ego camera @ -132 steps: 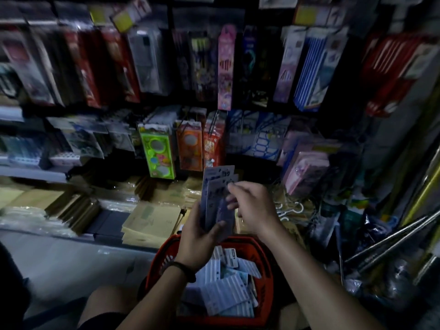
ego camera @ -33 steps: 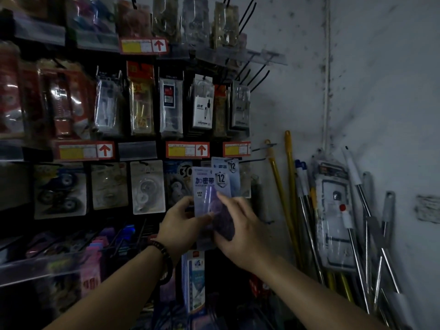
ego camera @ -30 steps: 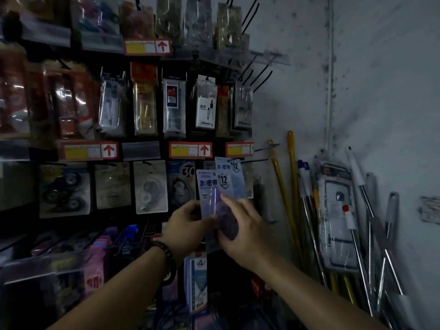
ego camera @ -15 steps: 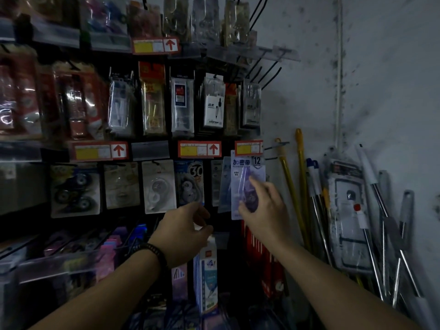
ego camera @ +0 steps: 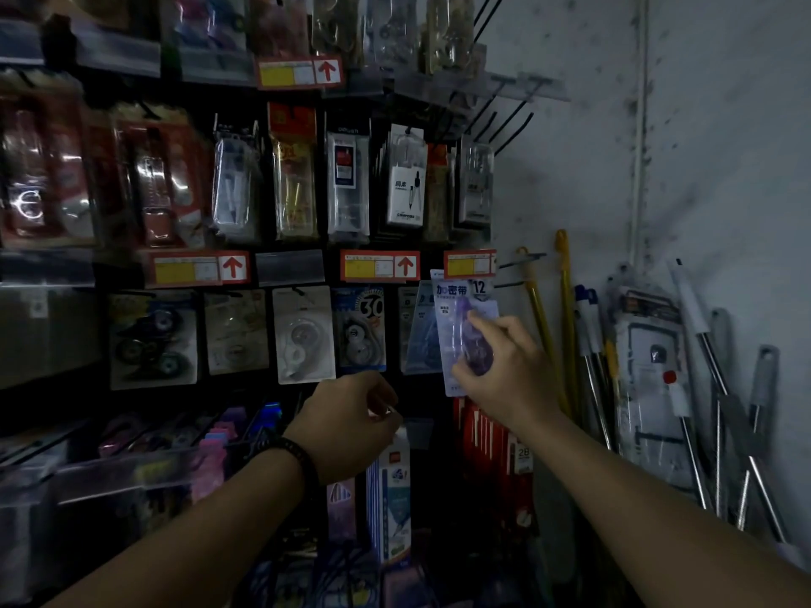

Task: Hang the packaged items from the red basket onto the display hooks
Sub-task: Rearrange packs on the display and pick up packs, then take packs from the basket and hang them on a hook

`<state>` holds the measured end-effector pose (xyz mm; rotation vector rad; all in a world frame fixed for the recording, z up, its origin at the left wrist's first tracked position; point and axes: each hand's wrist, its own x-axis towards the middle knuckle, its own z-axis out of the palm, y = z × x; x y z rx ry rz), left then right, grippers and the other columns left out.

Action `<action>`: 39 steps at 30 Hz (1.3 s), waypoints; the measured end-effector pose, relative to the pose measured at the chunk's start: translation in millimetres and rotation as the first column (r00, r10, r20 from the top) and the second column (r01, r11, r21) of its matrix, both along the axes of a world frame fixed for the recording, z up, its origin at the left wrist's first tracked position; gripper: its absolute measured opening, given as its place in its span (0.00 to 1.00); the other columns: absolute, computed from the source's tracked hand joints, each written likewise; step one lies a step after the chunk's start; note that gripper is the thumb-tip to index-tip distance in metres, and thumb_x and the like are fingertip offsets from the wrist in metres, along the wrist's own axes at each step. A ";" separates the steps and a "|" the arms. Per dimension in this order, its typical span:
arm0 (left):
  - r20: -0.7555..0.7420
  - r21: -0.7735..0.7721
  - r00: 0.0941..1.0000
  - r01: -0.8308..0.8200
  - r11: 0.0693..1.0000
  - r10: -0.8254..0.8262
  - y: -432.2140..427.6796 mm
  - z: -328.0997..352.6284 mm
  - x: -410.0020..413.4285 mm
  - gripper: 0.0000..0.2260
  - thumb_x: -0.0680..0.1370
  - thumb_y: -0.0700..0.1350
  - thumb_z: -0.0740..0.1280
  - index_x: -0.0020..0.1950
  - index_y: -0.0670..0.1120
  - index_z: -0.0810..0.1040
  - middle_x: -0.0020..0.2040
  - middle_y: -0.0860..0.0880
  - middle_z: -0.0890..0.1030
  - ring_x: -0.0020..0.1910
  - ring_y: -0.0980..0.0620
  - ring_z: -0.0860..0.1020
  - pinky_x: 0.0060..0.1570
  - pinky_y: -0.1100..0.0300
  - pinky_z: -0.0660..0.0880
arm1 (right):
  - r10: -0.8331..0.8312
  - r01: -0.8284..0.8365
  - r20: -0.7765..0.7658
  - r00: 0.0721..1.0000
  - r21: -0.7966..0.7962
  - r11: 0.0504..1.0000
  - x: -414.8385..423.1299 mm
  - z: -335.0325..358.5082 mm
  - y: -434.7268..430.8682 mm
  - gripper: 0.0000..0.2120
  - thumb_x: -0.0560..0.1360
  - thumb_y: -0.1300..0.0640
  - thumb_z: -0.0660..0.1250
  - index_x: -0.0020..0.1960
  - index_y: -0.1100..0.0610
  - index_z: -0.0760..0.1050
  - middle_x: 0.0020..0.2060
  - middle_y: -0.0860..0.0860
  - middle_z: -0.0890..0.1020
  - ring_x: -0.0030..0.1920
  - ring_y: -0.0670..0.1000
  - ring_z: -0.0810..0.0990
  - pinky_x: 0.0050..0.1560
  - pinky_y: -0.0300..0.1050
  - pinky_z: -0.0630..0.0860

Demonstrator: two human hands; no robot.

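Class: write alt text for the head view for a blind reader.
A right hand holds a pale blue packaged item at a display hook under a red price tag, among hanging stationery. The left hand hovers lower, curled.

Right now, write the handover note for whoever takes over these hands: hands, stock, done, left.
Right hand pinches the blue blister pack marked 12, its top up at the price tag in the rightmost column. Whether it sits on a hook cannot be told.
Left hand is loosely curled below that row, with nothing seen in it.
A similar pack hangs just to the left, behind.
The red basket is out of view.
Left to do: seat this pack, let go, fetch more from the basket.
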<state>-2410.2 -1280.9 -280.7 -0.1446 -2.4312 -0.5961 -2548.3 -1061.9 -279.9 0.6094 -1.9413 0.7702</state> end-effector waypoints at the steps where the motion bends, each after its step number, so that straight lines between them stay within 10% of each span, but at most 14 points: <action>1: -0.002 -0.007 1.000 -0.001 1.000 0.001 0.4 0.0 0.4 0.07 0.79 0.52 0.73 0.48 0.61 0.77 0.49 0.61 0.83 0.51 0.60 0.81 0.57 0.55 0.82 | -0.015 0.015 0.016 1.000 0.014 1.000 -0.1 1.7 -0.3 0.35 0.74 0.37 0.66 0.78 0.47 0.70 0.61 0.47 0.73 0.54 0.48 0.77 0.48 0.48 0.81; 16: 0.064 -0.119 0.994 -0.084 0.989 0.092 -9.8 5.6 31.7 0.09 0.80 0.56 0.72 0.57 0.55 0.82 0.55 0.57 0.83 0.54 0.54 0.82 0.56 0.52 0.82 | -0.125 0.076 0.278 0.952 0.181 0.981 13.5 12.4 -30.9 0.30 0.80 0.50 0.69 0.79 0.48 0.63 0.70 0.54 0.73 0.64 0.58 0.77 0.51 0.48 0.74; 24: 0.102 -0.186 0.973 -0.185 0.965 0.206 -34.8 -36.6 88.5 0.05 0.79 0.52 0.72 0.52 0.56 0.78 0.47 0.56 0.82 0.54 0.48 0.84 0.49 0.57 0.77 | 0.063 -0.127 0.227 0.972 0.276 0.953 89.0 -25.3 -57.0 0.18 0.79 0.46 0.68 0.67 0.51 0.74 0.60 0.52 0.77 0.58 0.56 0.78 0.53 0.55 0.80; 39: 0.404 -0.103 0.834 -0.366 0.925 0.375 -93.4 -303.8 283.7 0.11 0.81 0.58 0.67 0.55 0.52 0.81 0.49 0.52 0.84 0.46 0.46 0.82 0.37 0.54 0.77 | 0.205 -0.592 0.649 0.733 0.459 0.663 268.0 -295.5 -123.2 0.20 0.81 0.44 0.68 0.70 0.49 0.74 0.61 0.49 0.77 0.61 0.52 0.77 0.58 0.54 0.78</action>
